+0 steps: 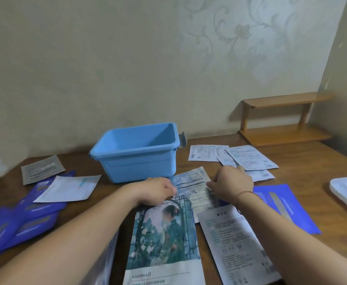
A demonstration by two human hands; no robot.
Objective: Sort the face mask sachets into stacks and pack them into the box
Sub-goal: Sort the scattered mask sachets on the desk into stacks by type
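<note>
Hands on one sachet (191,183) just near of the empty blue box (135,150): left hand (158,190) and right hand (230,183) curled, pinching opposite edges, probably squaring it for stacking.

We are resting both hands on a printed sachet (191,183) | left hand (158,190) touching its left edge | right hand (231,185) touching its right edge | blue box (135,159) sitting just behind on the tabletop (304,159) | blue sachets (24,214) lying at left
</note>
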